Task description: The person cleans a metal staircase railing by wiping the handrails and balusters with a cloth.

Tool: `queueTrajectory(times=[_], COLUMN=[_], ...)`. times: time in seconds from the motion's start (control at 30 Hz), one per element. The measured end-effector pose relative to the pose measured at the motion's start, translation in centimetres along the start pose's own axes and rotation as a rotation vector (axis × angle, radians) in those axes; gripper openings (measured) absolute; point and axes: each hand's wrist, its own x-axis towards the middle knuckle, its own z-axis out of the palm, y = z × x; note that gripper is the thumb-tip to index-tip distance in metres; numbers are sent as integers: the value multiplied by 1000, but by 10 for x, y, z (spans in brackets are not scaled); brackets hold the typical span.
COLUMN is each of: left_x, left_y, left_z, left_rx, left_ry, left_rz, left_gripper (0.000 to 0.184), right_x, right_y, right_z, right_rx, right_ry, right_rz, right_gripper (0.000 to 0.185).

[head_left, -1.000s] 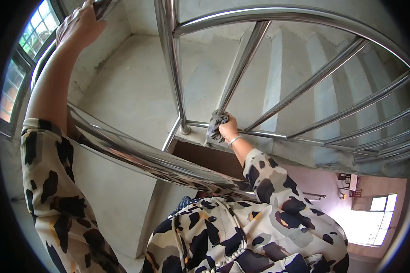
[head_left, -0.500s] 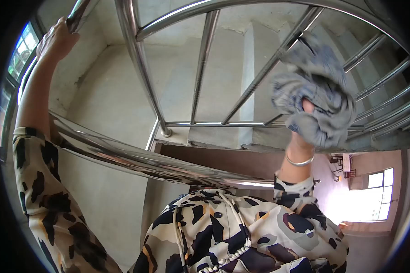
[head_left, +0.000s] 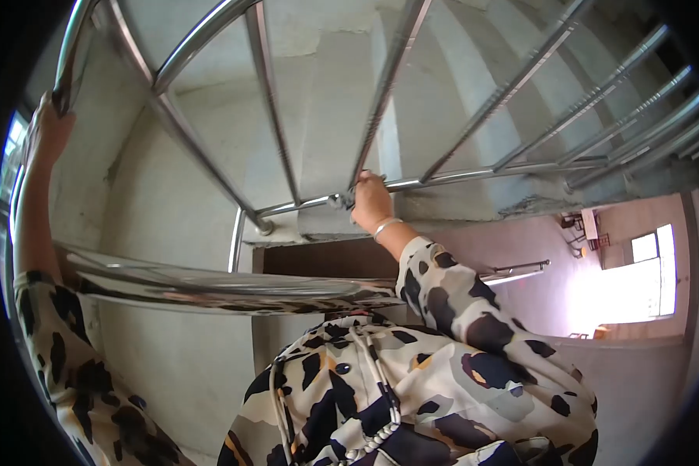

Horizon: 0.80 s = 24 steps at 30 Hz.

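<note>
At the far upper left, my left hand is closed around the steel handrail. My right hand is low on the railing, where an upright steel baluster meets the bottom rail. Its fingers are wrapped round a grey cloth pressed to the metal there. Only a small bunch of the cloth shows beside the fingers; the hand hides the rest.
Concrete stair steps rise behind the balusters. A thick polished rail crosses just in front of my body. Below right, an opening shows a lower floor with furniture and a bright window.
My right hand has moved down and left with the cloth, from in front of the right balusters to the foot of one. The view has shifted; my left hand stays on the handrail.
</note>
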Motion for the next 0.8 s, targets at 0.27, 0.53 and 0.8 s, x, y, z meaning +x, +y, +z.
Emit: queueTrajectory(times=[0.27,0.53,0.8], left_x=[-7,-13,3], left_y=[3,6,-16], left_z=[-2,-7,19], left_rx=[15,-92,27], left_ry=[-53,42,-39], left_rz=[-48,-16,-39], left_gripper=[62,57,63], right_x=[-63,-87,-22], right_y=[62,138,73], right_z=[-60,-130,-27], right_rx=[46,776,1265], right_ry=[299,1009,1032], right_rz=[-219,521,861], right_gripper=[39,38,35])
